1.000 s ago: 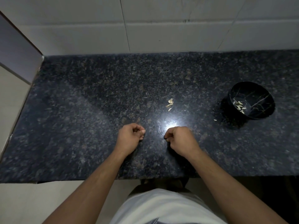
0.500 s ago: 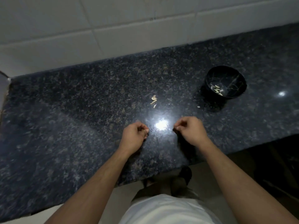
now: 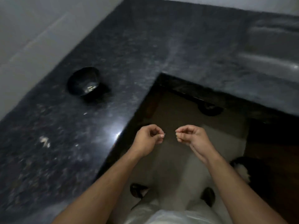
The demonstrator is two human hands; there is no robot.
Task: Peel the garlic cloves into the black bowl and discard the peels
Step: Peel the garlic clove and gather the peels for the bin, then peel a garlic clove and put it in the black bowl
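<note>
Black bowl (image 3: pixel 83 81) on granite counter (image 3: pixel 129 50), now far left of both hands. Left hand (image 3: pixel 148 139) and right hand (image 3: pixel 190 135) curled, moved off counter; pinched contents too blurred to tell. Peel scraps (image 3: pixel 45 141) nearer than bowl.

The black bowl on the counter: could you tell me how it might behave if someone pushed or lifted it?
The black bowl looks rigid and glossy, so it would probably slide on the polished counter rather than tip, given its low, wide shape. It holds only a few pale bits, so it is likely light. If ceramic, which I cannot confirm, it could chip.
</note>
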